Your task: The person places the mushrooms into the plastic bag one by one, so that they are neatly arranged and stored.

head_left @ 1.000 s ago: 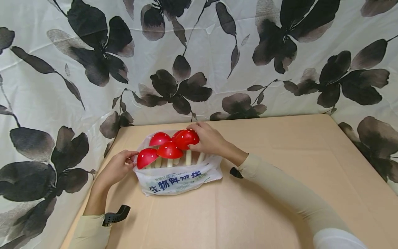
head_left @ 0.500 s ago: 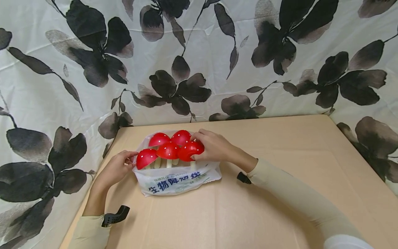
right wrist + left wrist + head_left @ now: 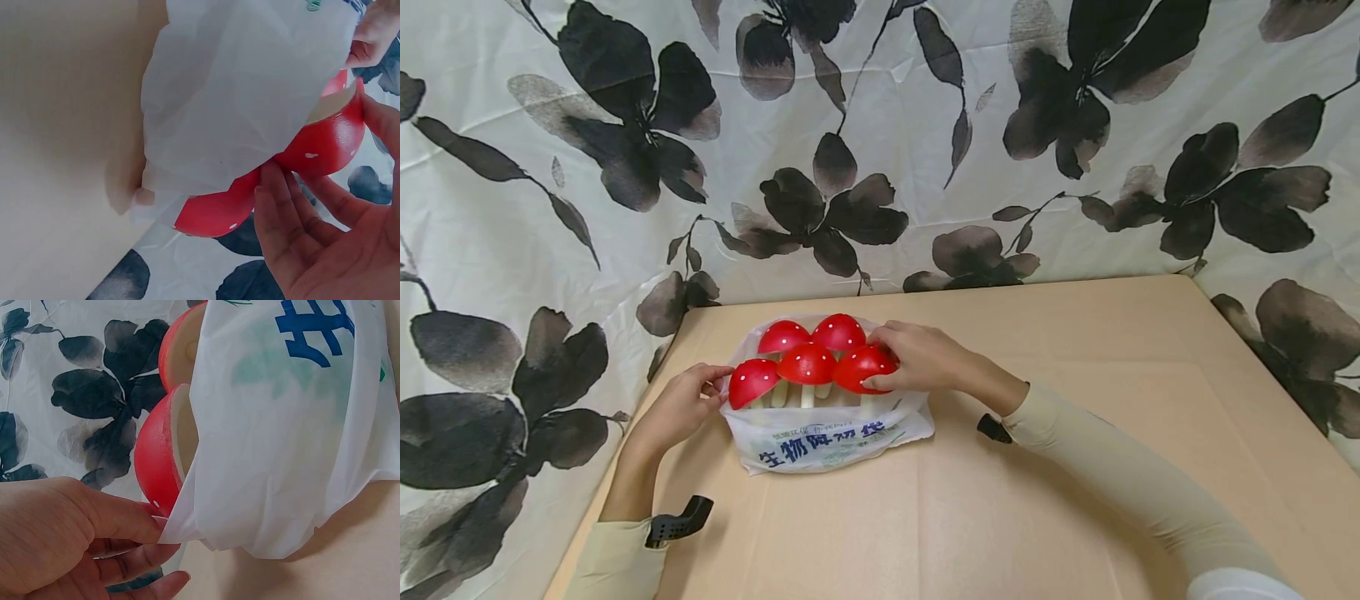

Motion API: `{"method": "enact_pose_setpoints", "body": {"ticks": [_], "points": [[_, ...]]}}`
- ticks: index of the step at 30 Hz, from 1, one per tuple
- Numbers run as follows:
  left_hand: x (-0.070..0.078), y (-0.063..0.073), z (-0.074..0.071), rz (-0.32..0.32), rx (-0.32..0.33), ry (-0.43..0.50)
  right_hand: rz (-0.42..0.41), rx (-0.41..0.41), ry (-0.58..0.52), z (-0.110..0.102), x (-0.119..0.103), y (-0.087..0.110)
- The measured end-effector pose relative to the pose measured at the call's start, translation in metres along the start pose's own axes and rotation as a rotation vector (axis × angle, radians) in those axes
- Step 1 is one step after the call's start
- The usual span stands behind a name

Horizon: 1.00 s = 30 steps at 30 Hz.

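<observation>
A white plastic bag (image 3: 835, 446) with blue lettering lies on the table, its mouth open. Several toy mushrooms with red, white-dotted caps and pale stems stand in it, such as the middle front mushroom (image 3: 807, 363). My left hand (image 3: 685, 398) pinches the bag's rim at the left, beside the leftmost mushroom (image 3: 156, 459). With thumb and fingers, my right hand (image 3: 921, 357) grips the cap of the right front mushroom (image 3: 331, 140). Its stem is mostly hidden by the bag. Another red cap (image 3: 219, 209) shows past the bag's edge in the right wrist view, near my fingertips.
The light wooden table (image 3: 1037, 333) extends to the right of the bag and in front of it. A white cloth with dark flowers (image 3: 955, 167) hangs behind the table and along its sides. A black strap mount (image 3: 679, 522) sits on the left wrist.
My right hand has moved right and toward me, bringing the gripped mushroom from the back to the front right of the group. My left hand stays at the rim.
</observation>
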State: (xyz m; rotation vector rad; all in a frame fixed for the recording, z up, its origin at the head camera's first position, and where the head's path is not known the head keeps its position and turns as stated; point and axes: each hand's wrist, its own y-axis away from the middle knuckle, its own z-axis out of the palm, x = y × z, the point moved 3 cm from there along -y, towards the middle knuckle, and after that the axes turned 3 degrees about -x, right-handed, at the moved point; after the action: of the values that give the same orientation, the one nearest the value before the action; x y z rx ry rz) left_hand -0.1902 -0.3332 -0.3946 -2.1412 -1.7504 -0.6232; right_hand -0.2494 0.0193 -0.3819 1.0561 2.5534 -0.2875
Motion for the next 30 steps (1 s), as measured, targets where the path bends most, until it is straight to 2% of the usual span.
{"method": "enact_pose_setpoints", "body": {"ticks": [8,14,22,30], "points": [[0.0,-0.002,-0.001,0.007,-0.001,-0.016,0.003,-0.021,0.15,0.004,-0.004,-0.001],[0.0,-0.003,-0.001,0.011,-0.006,-0.019,0.021,-0.051,0.208,0.009,-0.004,-0.003],[0.001,-0.003,-0.002,0.027,-0.013,-0.032,0.031,-0.039,0.21,0.01,-0.002,-0.004],[-0.003,0.001,-0.002,0.006,-0.026,-0.018,0.022,0.001,0.125,0.0,0.002,0.002]]}}
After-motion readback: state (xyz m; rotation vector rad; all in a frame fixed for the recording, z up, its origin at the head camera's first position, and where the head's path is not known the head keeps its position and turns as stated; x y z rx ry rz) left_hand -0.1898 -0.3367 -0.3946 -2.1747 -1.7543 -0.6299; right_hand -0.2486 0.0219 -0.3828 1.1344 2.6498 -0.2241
